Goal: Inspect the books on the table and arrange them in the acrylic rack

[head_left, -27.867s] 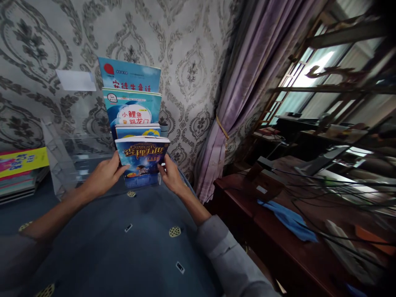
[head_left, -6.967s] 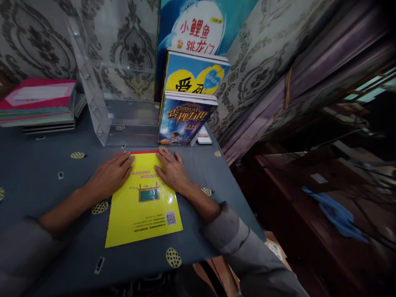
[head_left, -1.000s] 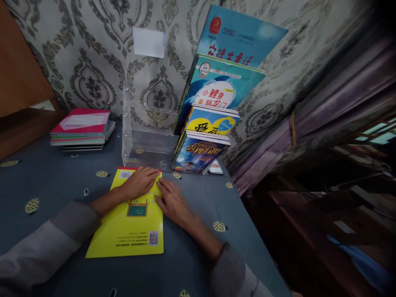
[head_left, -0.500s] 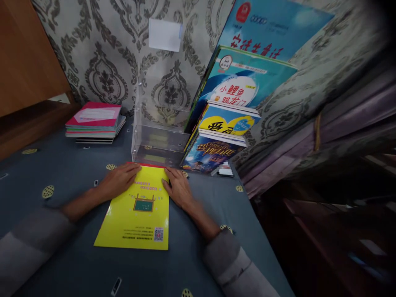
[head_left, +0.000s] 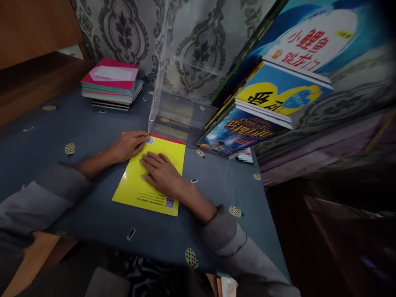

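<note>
A thin yellow book [head_left: 133, 189] with a red spine edge lies flat on the table, its printed cover facing up. My left hand [head_left: 130, 145] rests at the book's far left corner, fingers stretched out and laid down beside a barcode. Flat on the middle of the cover lies my right hand [head_left: 161, 173], fingers slightly spread, hiding the picture there. Neither hand grasps anything. Just beyond the book's red edge stands a clear plastic tiered rack [head_left: 151, 119].
On the rack's right side, books stand in tiers: a dark blue one [head_left: 244, 128], a yellow and blue one [head_left: 278, 93] and a larger blue one [head_left: 318, 39]. A stack of notebooks [head_left: 113, 78] sits at the back left, near wooden furniture [head_left: 37, 33]. A blue patterned cloth [head_left: 93, 206] covers the table.
My right hand has moved from the book's far right corner onto the middle of its cover. My left hand stays at the far left corner. The view has tilted down and come closer.
</note>
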Tool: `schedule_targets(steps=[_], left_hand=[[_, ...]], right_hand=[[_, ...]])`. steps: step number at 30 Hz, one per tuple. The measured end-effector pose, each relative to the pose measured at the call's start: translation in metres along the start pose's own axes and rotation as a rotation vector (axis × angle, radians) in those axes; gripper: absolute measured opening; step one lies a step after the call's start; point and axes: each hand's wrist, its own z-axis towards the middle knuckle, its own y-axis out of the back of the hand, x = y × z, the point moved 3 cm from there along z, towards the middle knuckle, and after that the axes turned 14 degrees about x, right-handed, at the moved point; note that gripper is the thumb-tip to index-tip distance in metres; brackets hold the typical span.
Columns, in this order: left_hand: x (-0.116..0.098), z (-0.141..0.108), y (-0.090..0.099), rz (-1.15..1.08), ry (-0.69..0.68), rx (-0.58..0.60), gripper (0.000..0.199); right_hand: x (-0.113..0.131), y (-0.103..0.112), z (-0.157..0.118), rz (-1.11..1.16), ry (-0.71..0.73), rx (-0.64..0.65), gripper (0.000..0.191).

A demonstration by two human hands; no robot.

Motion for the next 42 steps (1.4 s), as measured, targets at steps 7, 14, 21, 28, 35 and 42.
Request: schedule_targets(steps=[7, 14, 21, 28, 35, 42], left_hand=[[0.0, 0.0, 0.0, -0.035, 0.009, 0.014, 0.045], [0.003, -0.001, -0.002, -0.023, 0.014, 0.03, 0.047], [0.004, -0.002, -0.003, -0.005, 0.01, 0.015, 0.049], [0.002, -0.003, -0.001, 0.038, 0.028, -0.011, 0.049], [-0.058, 0.006, 0.002, 0.102, -0.127, 0.131, 0.046], [-0.128, -0.005, -0.02, -0.047, -0.419, 0.259, 0.047]], right_hand=[[0.062, -0.019, -0.013, 0.046, 0.252, 0.013, 0.039], [0.062, -0.024, -0.036, 0.017, 0.265, 0.061, 0.041], [0.019, -0.02, -0.05, 0.195, 0.072, -0.036, 0.051], [-0.087, -0.003, -0.054, 0.255, -0.281, -0.185, 0.047], [-0.102, -0.002, -0.051, 0.239, -0.313, -0.226, 0.047], [-0.102, -0.004, -0.05, 0.216, -0.306, -0.241, 0.046]])
